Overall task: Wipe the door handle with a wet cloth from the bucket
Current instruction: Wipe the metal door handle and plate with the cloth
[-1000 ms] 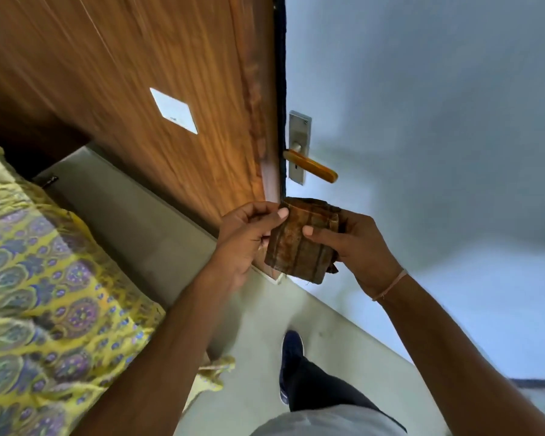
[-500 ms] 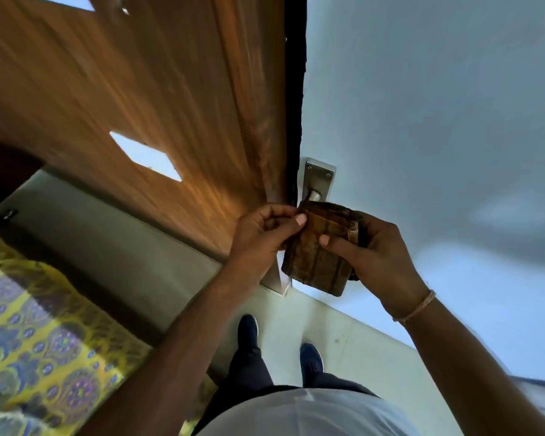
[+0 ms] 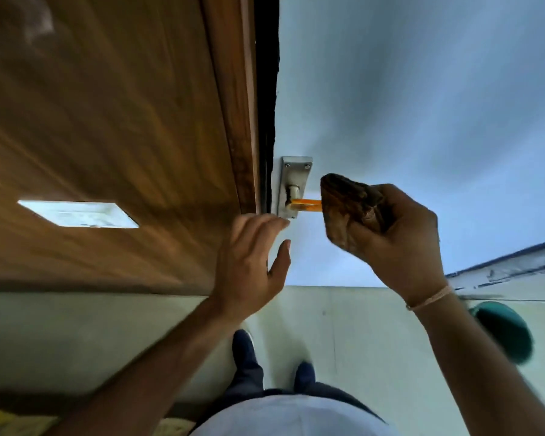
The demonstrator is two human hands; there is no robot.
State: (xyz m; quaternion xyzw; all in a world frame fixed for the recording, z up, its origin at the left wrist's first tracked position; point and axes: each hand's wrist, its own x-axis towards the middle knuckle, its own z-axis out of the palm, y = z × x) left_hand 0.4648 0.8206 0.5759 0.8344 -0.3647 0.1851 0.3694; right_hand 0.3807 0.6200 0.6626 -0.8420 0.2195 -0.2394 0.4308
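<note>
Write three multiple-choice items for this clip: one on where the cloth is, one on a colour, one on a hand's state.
1. Where is the folded brown cloth?
A. Over the free end of the handle
B. On the floor
C. In the left hand

2. What colour is the door handle's lever?
A. Black
B. Orange
C. White

3. What is the left hand doing?
A. Gripping the lever
B. Holding the cloth
C. Open, holding nothing

Answers: 1 A, the right hand presses it there; 2 B, the bare stretch beside the silver metal plate is orange; 3 C, its fingers are spread.
</note>
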